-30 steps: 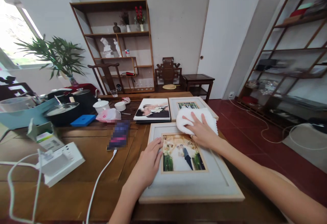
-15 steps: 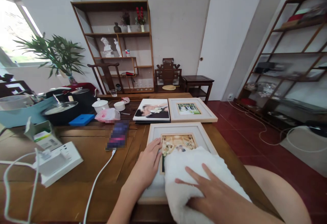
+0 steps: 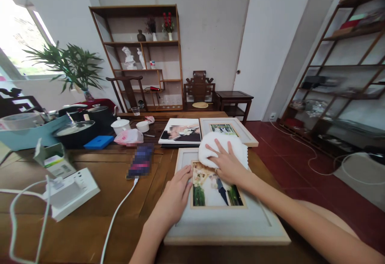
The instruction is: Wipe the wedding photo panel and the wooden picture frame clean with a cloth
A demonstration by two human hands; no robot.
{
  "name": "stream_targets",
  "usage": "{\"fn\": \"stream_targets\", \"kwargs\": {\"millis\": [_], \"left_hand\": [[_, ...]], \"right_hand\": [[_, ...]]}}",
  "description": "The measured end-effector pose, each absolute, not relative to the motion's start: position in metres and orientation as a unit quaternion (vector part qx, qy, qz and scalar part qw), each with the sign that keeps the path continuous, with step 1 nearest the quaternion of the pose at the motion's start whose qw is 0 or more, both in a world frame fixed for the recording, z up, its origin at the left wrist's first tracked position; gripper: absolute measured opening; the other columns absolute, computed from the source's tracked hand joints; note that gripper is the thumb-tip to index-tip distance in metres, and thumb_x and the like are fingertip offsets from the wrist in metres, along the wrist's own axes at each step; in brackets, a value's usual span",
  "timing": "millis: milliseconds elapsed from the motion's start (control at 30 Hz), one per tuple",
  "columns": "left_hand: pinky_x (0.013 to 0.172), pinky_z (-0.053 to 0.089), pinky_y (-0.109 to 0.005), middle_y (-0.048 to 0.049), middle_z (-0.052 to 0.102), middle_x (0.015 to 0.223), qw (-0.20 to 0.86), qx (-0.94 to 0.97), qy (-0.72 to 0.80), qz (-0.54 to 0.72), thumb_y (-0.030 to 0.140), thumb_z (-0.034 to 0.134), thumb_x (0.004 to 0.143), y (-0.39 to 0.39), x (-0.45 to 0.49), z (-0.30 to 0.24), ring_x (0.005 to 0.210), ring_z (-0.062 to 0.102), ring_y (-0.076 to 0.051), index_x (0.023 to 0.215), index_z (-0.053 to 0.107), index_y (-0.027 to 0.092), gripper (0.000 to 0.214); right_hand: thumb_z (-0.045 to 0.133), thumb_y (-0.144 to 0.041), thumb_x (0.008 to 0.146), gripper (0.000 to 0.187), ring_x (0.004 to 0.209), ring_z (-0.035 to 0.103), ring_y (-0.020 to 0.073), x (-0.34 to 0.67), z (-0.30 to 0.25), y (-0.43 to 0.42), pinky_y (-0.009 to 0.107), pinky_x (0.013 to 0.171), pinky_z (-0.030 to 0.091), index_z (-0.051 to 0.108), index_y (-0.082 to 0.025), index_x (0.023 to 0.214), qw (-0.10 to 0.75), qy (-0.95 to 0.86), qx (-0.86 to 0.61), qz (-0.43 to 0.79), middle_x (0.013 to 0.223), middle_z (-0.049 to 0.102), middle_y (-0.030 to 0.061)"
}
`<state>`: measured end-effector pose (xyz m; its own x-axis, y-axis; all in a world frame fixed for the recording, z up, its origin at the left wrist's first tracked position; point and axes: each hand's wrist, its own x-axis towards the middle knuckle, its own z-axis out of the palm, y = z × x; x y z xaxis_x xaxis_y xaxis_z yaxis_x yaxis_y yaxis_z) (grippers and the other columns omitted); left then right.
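Observation:
A light wooden picture frame (image 3: 227, 240) with a wedding photo (image 3: 210, 193) inside a pale mat lies flat on the table. Against its left side rests my left hand (image 3: 176, 191), palm down, fingers flat along the photo's edge. My right hand (image 3: 225, 159) presses a folded white cloth (image 3: 206, 143) onto the frame's far edge, fingers spread over the fabric. The cloth covers the far right corner of the photo and overlaps the near side of a second wooden frame (image 3: 252, 137). Left of that frame lies a photo panel (image 3: 192, 135) on a dark base.
To the left are a phone (image 3: 141, 161) on a white cable (image 3: 116, 204), a power strip (image 3: 80, 200) and an opened small box (image 3: 54, 161). Behind them stand a lidded white cup (image 3: 120, 125), a blue box (image 3: 99, 141) and dark pots (image 3: 100, 115). Shelves line the back and right.
My right hand has slid the cloth away from me, from the frame's near right area to its far edge, uncovering most of the photo. My left hand stays on the frame.

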<state>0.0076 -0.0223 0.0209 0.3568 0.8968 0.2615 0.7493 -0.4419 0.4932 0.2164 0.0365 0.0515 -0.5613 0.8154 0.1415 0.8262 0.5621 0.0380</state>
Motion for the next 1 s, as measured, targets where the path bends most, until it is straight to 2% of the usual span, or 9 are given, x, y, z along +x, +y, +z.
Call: {"fn": "stream_targets", "kwargs": {"millis": [167,300,400,467,533,667,767,833,1000], "left_hand": [[0.105,0.035,-0.043,-0.0108,0.044,0.137,0.143,0.808,0.512,0.254,0.021,0.036,0.091,-0.021,0.008,0.017,0.129,0.037,-0.021,0.124,0.049,0.017,0.036],[0.105,0.035,-0.043,-0.0109,0.044,0.137,0.133,0.807,0.513,0.261,0.022,0.036,0.091,-0.021,0.008,0.014,0.129,0.038,-0.022,0.127,0.047,0.016,0.038],[0.105,0.034,-0.043,-0.0109,0.044,0.137,0.130,0.810,0.511,0.259,0.022,0.035,0.091,-0.021,0.008,0.015,0.128,0.038,-0.022,0.128,0.045,0.017,0.039],[0.106,0.034,-0.043,-0.0114,0.043,0.138,0.128,0.812,0.513,0.248,0.022,0.034,0.091,-0.021,0.009,0.017,0.129,0.037,-0.022,0.129,0.045,0.016,0.040],[0.106,0.034,-0.044,-0.0117,0.042,0.139,0.128,0.814,0.514,0.241,0.022,0.033,0.091,-0.021,0.009,0.018,0.129,0.036,-0.023,0.130,0.044,0.015,0.041],[0.105,0.035,-0.043,-0.0108,0.044,0.138,0.124,0.815,0.510,0.248,0.022,0.034,0.091,-0.021,0.008,0.017,0.128,0.038,-0.022,0.130,0.043,0.017,0.041],[0.105,0.035,-0.042,-0.0105,0.044,0.138,0.119,0.814,0.511,0.249,0.023,0.035,0.091,-0.021,0.007,0.016,0.128,0.039,-0.021,0.130,0.043,0.018,0.041],[0.106,0.034,-0.041,-0.0104,0.043,0.138,0.118,0.814,0.512,0.246,0.023,0.034,0.091,-0.021,0.008,0.017,0.129,0.037,-0.021,0.131,0.042,0.017,0.041],[0.105,0.035,-0.042,-0.0108,0.042,0.139,0.127,0.812,0.514,0.244,0.022,0.035,0.091,-0.022,0.008,0.018,0.129,0.037,-0.022,0.131,0.043,0.016,0.041]], "right_hand": [[0.042,-0.002,0.059,0.064,0.135,0.006,0.0321,0.220,0.069,0.000,0.064,0.103,0.008,0.054,-0.017,0.120,0.015,-0.923,-0.381,0.060,0.145,0.029,0.0044],[0.045,-0.004,0.062,0.058,0.133,0.021,0.0309,0.228,0.078,-0.060,0.059,0.104,0.019,0.058,-0.022,0.116,-0.009,-0.931,-0.333,0.150,0.141,0.038,0.0045],[0.047,-0.004,0.066,0.052,0.128,0.034,0.0290,0.230,0.073,-0.087,0.051,0.102,0.032,0.064,-0.034,0.104,-0.031,-0.937,-0.301,0.173,0.135,0.047,-0.0063],[0.045,-0.005,0.071,0.050,0.128,0.035,0.0248,0.229,0.068,-0.094,0.045,0.103,0.035,0.064,-0.040,0.101,-0.020,-0.940,-0.293,0.176,0.133,0.047,-0.0130],[0.048,-0.008,0.071,0.049,0.130,0.031,0.0262,0.227,0.067,-0.092,0.047,0.104,0.032,0.061,-0.038,0.108,-0.006,-0.941,-0.287,0.178,0.137,0.043,-0.0100],[0.048,-0.006,0.063,0.061,0.135,0.012,0.0287,0.224,0.067,-0.066,0.054,0.108,0.015,0.053,-0.022,0.122,0.021,-0.925,-0.349,0.151,0.145,0.030,0.0051],[0.043,-0.002,0.061,0.067,0.136,0.005,0.0259,0.225,0.064,-0.028,0.051,0.109,0.010,0.048,-0.018,0.126,0.049,-0.906,-0.412,0.089,0.148,0.022,0.0056],[0.043,-0.002,0.062,0.069,0.136,0.003,0.0282,0.225,0.062,0.000,0.052,0.108,0.010,0.045,-0.017,0.129,0.063,-0.895,-0.440,0.034,0.149,0.019,0.0049],[0.042,-0.001,0.064,0.061,0.136,0.004,0.0316,0.213,0.059,0.040,0.059,0.105,0.007,0.052,-0.015,0.122,0.056,-0.897,-0.438,-0.033,0.148,0.022,0.0076]]}}
